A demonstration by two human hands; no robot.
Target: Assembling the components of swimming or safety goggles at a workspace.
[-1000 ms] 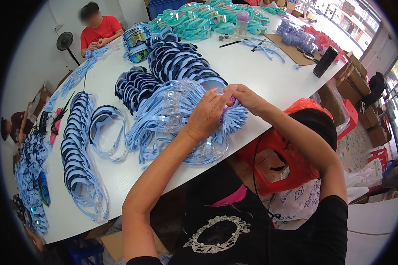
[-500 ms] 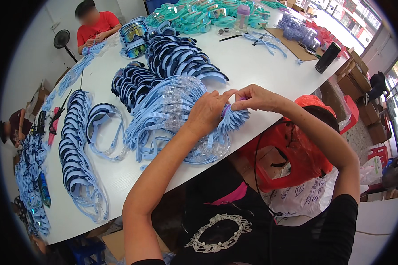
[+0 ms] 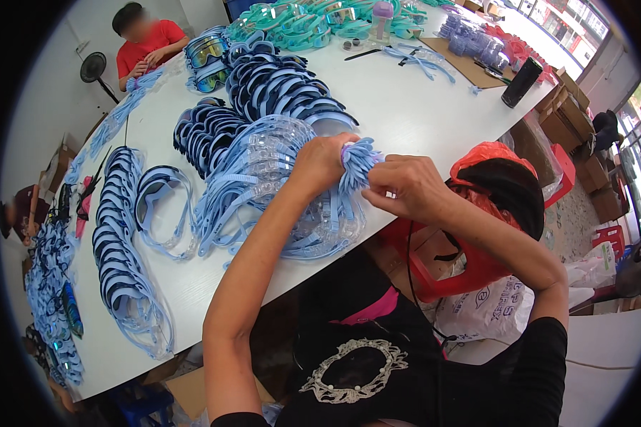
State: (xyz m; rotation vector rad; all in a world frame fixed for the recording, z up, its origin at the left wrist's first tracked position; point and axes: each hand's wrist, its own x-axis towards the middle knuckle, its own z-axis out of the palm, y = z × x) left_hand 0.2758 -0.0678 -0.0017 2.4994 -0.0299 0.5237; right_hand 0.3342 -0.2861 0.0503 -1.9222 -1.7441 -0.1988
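Clenching a bundle of light-blue straps [image 3: 360, 160], left hand [image 3: 319, 162] and right hand [image 3: 404, 186] both grip it.

A white table [image 3: 406, 107] carries rows of blue swimming goggles [image 3: 278, 92].

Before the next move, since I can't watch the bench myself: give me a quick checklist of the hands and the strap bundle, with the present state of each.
1. Left hand has a grip on the bundle of light blue straps: ok, fist closed round it.
2. Right hand at the strap ends: ok, fingertips touch them.
3. Bundle tied: cannot tell; something purple shows at the fist.
4. Pile of clear-and-blue goggles under the hands stays on the white table: ok, though close to the near edge.
5. Red plastic bag below the edge: ok, open.
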